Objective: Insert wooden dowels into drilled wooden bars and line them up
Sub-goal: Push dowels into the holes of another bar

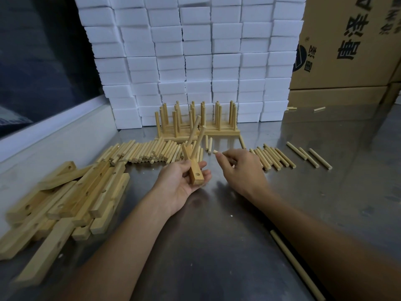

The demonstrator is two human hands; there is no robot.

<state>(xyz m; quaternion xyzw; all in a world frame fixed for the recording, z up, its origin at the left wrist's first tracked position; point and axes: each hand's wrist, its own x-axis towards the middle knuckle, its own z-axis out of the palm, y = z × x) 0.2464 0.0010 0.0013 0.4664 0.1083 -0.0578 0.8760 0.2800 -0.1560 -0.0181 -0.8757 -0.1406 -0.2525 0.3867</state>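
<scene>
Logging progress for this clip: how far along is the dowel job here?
Done: a row of finished bars with upright dowels stands by the foam blocks. In hand: the left hand holds a bar with two dowels in and an empty hole showing; the right hand pinches a dowel. Left: a bar pile and many loose dowels.

On the table (217, 213), loose bars (65, 196) are heaped at the left. Dowels (143, 152) lie in a row across the middle, behind both hands. Behind them stand doweled bars (195, 124), before stacked blocks (195, 57); cartons (347, 51) sit at the right.
</scene>
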